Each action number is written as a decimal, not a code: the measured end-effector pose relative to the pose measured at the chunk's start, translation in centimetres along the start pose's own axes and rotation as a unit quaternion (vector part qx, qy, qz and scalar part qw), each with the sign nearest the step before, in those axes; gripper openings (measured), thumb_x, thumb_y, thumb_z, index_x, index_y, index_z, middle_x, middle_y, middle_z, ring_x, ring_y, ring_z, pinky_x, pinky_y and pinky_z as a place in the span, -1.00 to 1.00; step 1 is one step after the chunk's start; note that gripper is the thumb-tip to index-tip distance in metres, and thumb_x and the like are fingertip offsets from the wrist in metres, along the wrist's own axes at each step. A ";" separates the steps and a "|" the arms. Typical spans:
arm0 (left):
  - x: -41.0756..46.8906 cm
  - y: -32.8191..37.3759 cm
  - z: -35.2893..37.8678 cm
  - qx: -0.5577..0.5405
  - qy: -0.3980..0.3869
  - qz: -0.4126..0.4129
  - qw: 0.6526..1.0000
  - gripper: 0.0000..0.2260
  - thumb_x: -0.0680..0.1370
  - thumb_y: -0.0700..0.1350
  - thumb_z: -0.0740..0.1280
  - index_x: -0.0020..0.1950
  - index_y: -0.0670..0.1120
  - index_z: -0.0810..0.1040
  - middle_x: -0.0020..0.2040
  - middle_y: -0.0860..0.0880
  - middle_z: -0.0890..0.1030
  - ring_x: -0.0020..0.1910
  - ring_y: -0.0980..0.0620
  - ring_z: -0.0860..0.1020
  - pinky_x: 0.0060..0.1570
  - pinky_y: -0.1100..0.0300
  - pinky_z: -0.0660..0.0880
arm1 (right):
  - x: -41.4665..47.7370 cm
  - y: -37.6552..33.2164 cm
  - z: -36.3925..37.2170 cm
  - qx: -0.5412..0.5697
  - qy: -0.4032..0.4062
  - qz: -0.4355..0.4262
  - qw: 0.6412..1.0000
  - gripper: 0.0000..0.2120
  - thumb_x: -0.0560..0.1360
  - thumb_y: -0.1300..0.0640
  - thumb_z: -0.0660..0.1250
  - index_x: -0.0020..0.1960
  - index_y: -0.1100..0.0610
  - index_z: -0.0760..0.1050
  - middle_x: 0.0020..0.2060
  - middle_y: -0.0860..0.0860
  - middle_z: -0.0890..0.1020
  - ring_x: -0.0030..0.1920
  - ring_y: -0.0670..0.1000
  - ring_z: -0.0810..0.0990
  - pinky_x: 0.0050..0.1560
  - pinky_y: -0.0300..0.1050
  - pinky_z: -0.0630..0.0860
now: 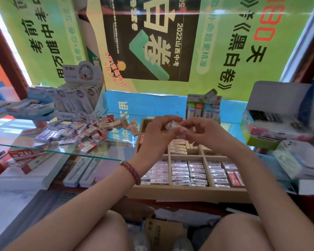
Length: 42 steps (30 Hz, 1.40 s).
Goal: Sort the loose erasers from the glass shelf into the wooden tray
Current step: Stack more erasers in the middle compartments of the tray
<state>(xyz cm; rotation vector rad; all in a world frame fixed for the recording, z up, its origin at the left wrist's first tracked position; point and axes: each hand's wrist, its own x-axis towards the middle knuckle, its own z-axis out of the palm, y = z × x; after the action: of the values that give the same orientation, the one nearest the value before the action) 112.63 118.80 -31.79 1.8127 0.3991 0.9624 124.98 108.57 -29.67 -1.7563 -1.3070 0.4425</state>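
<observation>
A heap of loose wrapped erasers (74, 133) lies on the glass shelf (25, 140) at the left, some red-sleeved, some blue-white, some cream. The wooden tray (187, 192) stands in the middle, its compartments holding rows of erasers (188, 173). Above the tray's far half, my left hand (156, 133) and my right hand (201, 133) meet. Together they pinch one small plastic-wrapped eraser (171, 126) between their fingertips. A red bead bracelet sits on my left wrist.
A display box of correction tapes (80, 98) stands behind the heap. A box of colourful capped items (203, 107) is behind the tray. Stacked boxes (277, 125) crowd the right side. Flat pen cases (80, 171) lie under the glass. My knees are at the bottom.
</observation>
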 end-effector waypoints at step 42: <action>0.8 -4.2 3.6 0.307 -0.340 0.046 0.888 -0.66 0.57 -0.11 0.26 0.34 0.12 0.44 0.29 0.11 0.42 0.16 0.20 0.34 0.16 0.32 0.26 | -1.5 6.5 -5.0 -0.313 -0.019 0.231 0.921 -0.76 0.48 0.11 0.37 0.15 0.03 0.55 0.01 -0.05 0.55 -0.01 -0.06 0.48 0.04 -0.14 0.49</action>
<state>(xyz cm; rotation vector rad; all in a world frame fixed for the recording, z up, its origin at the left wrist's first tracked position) 116.57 118.96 -35.82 2.6180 0.1740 0.1925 131.79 104.70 -32.53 -2.6309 -1.1170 0.3318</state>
